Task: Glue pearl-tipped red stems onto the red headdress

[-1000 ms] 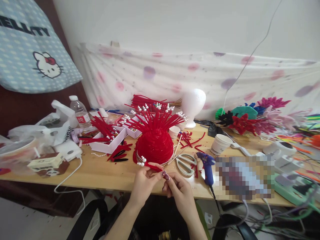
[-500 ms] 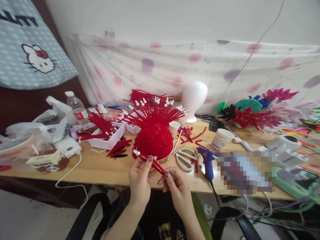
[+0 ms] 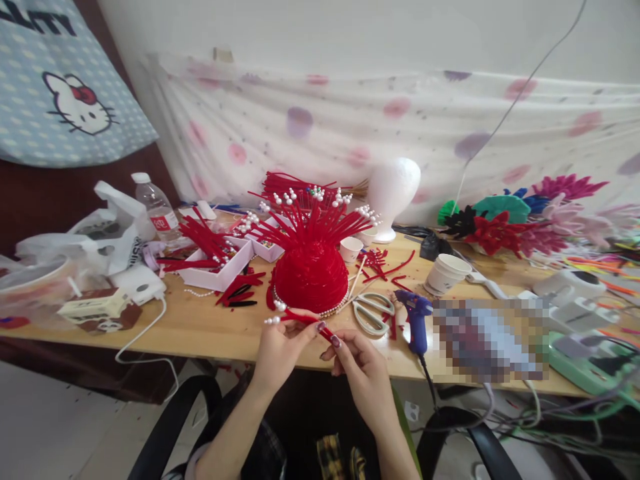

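Red pipe cleaners [image 3: 326, 331] tipped with white pearl beads [image 3: 273, 321] stretch between my two hands. My left hand [image 3: 285, 343] pinches them near the middle, with the beads sticking out past its left side. At the other end, the fingertips of my right hand [image 3: 353, 360] close on the stems. Just beyond my hands stands a red headpiece [image 3: 313, 277], a domed cap with a fan of bead-tipped red stems on top. A string of small pearls [image 3: 336, 311] runs along its lower edge.
White-handled scissors [image 3: 373, 315] and a blue glue gun [image 3: 417, 320] lie right of the headpiece. Left is a white box [image 3: 215, 270] of beaded red stems. Behind stand a foam head [image 3: 393, 200] and paper cups [image 3: 447, 273]. Cables crowd the right edge.
My left hand has slid its grip along the stems toward my right hand. The beaded ends have spread apart and now point further left. The view has shifted slightly.
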The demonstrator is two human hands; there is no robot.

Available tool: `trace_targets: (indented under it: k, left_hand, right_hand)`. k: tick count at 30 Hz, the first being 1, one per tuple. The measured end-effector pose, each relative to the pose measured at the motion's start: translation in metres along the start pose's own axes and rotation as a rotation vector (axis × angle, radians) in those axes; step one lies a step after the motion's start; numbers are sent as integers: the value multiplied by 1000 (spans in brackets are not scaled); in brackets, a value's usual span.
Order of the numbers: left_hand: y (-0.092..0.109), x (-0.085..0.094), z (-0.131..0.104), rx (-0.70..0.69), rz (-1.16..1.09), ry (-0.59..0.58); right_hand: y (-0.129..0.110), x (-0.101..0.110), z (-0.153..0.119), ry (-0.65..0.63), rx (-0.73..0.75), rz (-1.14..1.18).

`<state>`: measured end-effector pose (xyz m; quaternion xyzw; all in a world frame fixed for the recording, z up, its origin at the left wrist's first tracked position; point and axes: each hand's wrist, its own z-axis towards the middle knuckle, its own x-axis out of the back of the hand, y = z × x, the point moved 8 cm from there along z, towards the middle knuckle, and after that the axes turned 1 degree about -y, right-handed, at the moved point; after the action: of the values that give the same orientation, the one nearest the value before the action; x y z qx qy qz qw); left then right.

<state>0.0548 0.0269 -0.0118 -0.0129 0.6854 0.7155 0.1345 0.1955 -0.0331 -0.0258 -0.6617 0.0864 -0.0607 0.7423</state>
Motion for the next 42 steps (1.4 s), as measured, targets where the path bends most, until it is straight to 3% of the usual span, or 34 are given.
trace_targets:
  k: [9,17,24,32,42]
  left_hand:
    - [-10,2,1,69,-286,144]
    - [-10,8,-7,44,-413,307]
    - [-4,6,-4,3,-296,170]
    - [15,13,7,-105,137,-3]
    - [2,-1,4,-29,316,-182]
  right_hand:
    - [7,-8,-1,-102,-131,-51]
    - [5,-12,-3,-122,-128,-29]
    - [9,-7,-2,-90,-123,-18]
    - [10,-1,-2,-95,-105,-3]
    - [7,2,-3,-74,-96,-58]
